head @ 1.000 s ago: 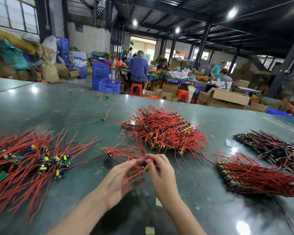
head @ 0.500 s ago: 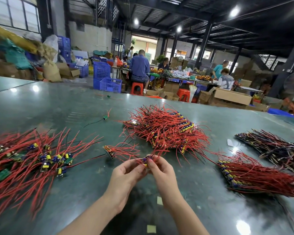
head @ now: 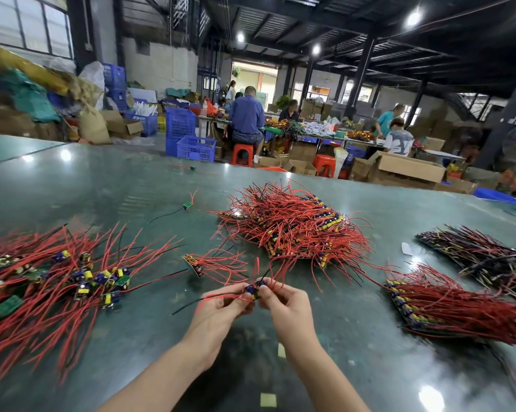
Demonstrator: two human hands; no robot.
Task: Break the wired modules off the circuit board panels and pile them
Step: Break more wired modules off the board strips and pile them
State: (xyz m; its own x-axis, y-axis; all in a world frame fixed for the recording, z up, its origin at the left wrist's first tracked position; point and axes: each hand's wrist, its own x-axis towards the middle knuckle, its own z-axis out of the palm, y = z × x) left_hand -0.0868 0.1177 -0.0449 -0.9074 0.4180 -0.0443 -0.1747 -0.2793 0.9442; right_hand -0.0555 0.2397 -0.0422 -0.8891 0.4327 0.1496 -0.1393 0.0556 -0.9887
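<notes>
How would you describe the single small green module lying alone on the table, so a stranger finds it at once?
On the green table, look beyond the big central heap of red wires, towards its far left. There lies one green module, with a black wire trailing left and short red wires pointing up. Unlike its neighbours, it belongs to no pile.

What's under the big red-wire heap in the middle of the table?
Under the red-wire heap, panel edges with yellow and blue components show at its right side. The wires cover the rest; the panel count underneath can't be told.

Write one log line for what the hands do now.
left hand + right hand: pinching small red-wired circuit strip | above shiny green table
</notes>
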